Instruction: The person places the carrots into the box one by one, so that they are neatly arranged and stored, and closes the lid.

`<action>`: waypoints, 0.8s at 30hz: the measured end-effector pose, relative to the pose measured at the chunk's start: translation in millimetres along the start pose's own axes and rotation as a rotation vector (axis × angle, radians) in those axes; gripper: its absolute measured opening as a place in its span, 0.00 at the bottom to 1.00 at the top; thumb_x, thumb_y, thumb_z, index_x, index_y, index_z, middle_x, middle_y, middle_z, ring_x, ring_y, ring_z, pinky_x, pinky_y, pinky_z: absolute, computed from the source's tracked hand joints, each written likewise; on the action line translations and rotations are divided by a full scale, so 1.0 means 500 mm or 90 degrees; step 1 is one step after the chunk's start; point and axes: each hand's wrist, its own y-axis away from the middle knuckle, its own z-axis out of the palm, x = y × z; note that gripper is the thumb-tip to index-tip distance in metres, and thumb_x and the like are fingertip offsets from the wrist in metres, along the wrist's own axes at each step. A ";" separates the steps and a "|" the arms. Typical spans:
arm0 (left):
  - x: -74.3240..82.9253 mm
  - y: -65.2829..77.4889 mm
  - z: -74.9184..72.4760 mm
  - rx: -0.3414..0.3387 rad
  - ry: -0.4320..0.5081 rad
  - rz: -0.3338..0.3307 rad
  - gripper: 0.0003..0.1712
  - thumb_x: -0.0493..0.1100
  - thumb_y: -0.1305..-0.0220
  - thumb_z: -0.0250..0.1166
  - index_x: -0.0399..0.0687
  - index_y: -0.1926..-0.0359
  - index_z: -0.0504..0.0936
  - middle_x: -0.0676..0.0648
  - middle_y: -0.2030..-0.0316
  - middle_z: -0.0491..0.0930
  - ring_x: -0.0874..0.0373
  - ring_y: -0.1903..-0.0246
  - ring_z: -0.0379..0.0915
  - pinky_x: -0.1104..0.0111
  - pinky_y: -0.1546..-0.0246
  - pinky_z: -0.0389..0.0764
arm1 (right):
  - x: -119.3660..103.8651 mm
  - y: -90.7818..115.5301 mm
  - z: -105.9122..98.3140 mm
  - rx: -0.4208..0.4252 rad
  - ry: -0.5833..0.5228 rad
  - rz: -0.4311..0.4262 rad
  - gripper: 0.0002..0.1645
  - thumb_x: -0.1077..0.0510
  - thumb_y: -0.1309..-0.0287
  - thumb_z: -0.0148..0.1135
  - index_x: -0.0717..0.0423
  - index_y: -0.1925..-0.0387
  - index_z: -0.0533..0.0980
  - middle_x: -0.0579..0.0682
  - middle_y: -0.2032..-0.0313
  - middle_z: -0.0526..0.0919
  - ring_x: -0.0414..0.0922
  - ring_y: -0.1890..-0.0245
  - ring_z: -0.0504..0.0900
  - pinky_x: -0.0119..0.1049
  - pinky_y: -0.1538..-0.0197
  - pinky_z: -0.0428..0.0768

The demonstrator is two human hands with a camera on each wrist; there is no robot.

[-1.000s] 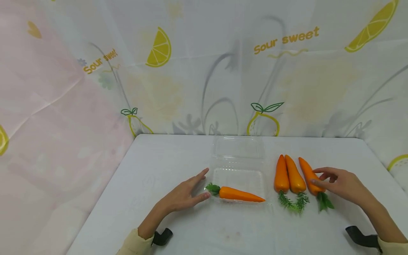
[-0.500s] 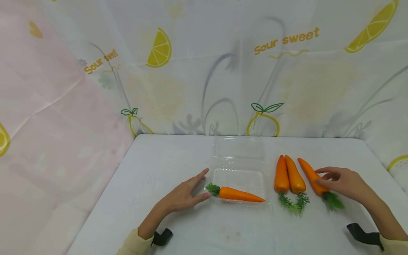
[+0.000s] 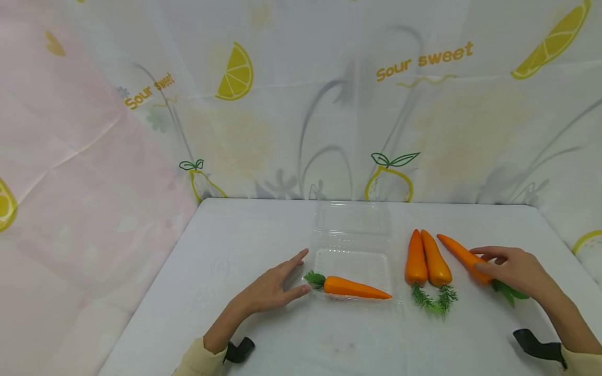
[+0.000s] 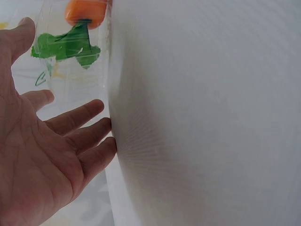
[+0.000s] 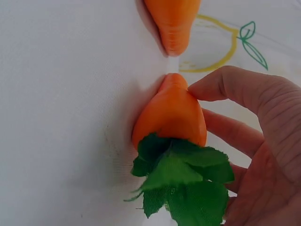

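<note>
My right hand (image 3: 517,270) pinches an orange toy carrot (image 3: 463,254) between thumb and fingers at the table's right side. This carrot lies slanted on the table, its tip pointing to the far left. In the right wrist view its green cloth leaves (image 5: 186,181) face the camera. My left hand (image 3: 268,288) rests beside a clear plastic clamshell box (image 3: 359,258), fingers spread and holding nothing. In the box, along its near side, lies another carrot (image 3: 354,287) with its leaves to the left. Whether the left fingers touch the box is hard to tell.
Two more carrots (image 3: 416,261) lie side by side between the box and the held carrot, feathery green tops (image 3: 435,303) toward me. The box's clear lid (image 3: 351,216) is folded back flat. Behind the white table (image 3: 235,235) hangs a lemon-print cloth (image 3: 291,125).
Under my right hand the carrot has swivelled: its leafy end has swung to the right and its tip slightly left. My left hand and the other carrots have stayed put.
</note>
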 end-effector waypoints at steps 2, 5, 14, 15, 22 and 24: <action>0.001 0.000 -0.001 0.000 0.000 -0.002 0.48 0.74 0.37 0.55 0.74 0.22 0.44 0.51 0.30 0.64 0.55 0.29 0.56 0.50 0.32 0.60 | 0.003 0.000 -0.002 0.003 0.004 0.001 0.27 0.50 0.39 0.67 0.67 0.46 0.79 0.61 0.60 0.83 0.49 0.65 0.78 0.38 0.69 0.73; 0.002 0.001 -0.002 0.002 0.001 0.001 0.48 0.73 0.36 0.55 0.73 0.22 0.44 0.51 0.30 0.64 0.54 0.29 0.56 0.50 0.32 0.60 | 0.007 0.000 -0.003 0.005 0.005 0.006 0.27 0.50 0.37 0.65 0.67 0.46 0.78 0.65 0.57 0.82 0.57 0.61 0.77 0.40 0.68 0.73; 0.006 0.001 -0.003 0.002 0.001 0.003 0.48 0.72 0.36 0.55 0.69 0.22 0.46 0.49 0.30 0.64 0.53 0.29 0.56 0.50 0.32 0.60 | 0.019 0.002 0.000 0.022 -0.025 0.020 0.26 0.53 0.34 0.63 0.70 0.43 0.76 0.77 0.45 0.72 0.67 0.53 0.71 0.57 0.62 0.76; 0.006 0.001 -0.003 0.001 0.001 0.002 0.48 0.72 0.36 0.55 0.69 0.22 0.46 0.50 0.30 0.64 0.53 0.29 0.56 0.50 0.32 0.60 | 0.021 0.002 0.001 0.027 -0.031 0.019 0.26 0.53 0.34 0.63 0.70 0.43 0.76 0.77 0.45 0.72 0.67 0.53 0.70 0.54 0.63 0.77; 0.007 0.002 -0.004 0.003 0.000 -0.002 0.48 0.73 0.36 0.55 0.70 0.22 0.46 0.50 0.30 0.64 0.53 0.30 0.56 0.49 0.32 0.60 | 0.039 0.002 0.013 0.084 -0.059 -0.031 0.22 0.58 0.36 0.64 0.70 0.46 0.77 0.76 0.47 0.75 0.69 0.50 0.69 0.64 0.58 0.73; 0.006 0.002 -0.003 0.004 -0.001 0.001 0.48 0.72 0.36 0.55 0.69 0.22 0.46 0.49 0.30 0.65 0.52 0.30 0.57 0.49 0.33 0.61 | 0.042 0.002 0.015 0.107 -0.054 -0.050 0.21 0.60 0.38 0.65 0.70 0.48 0.78 0.75 0.49 0.76 0.71 0.49 0.69 0.69 0.57 0.69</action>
